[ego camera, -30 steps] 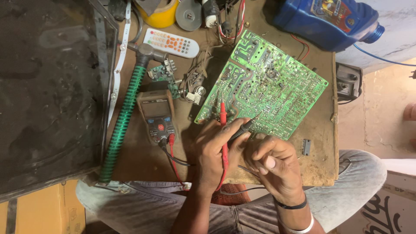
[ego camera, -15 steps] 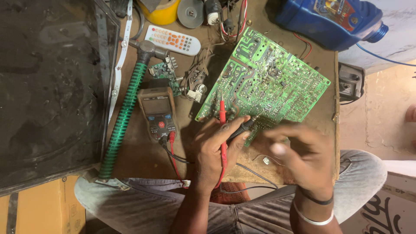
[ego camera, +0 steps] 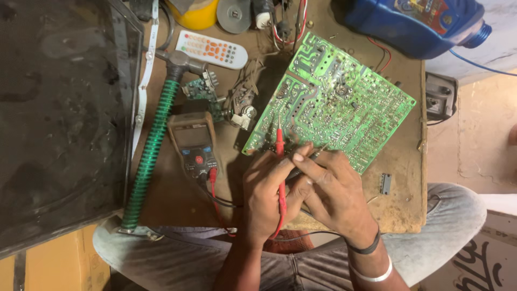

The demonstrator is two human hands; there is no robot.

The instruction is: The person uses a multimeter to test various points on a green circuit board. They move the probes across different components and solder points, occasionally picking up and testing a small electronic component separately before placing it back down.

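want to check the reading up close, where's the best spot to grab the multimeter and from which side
Grip the multimeter across its long side edges at the upper half, near the display, coming from above and its left. It lies flat, face up, on the table. The leads plug into its lower end, the small circuit board crowds its top right, and the left hand sits to its right.

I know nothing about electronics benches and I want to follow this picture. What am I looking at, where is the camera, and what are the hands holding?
The camera sits on the person's head and looks down at a small brown table over their lap. Both bare hands meet at the near edge of a green circuit board. The left hand holds a red probe, its tip on the board. The right hand holds a dark probe. A red lead runs back to a handheld meter. Nearby lie a green-handled hammer, a white remote and a blue jug.
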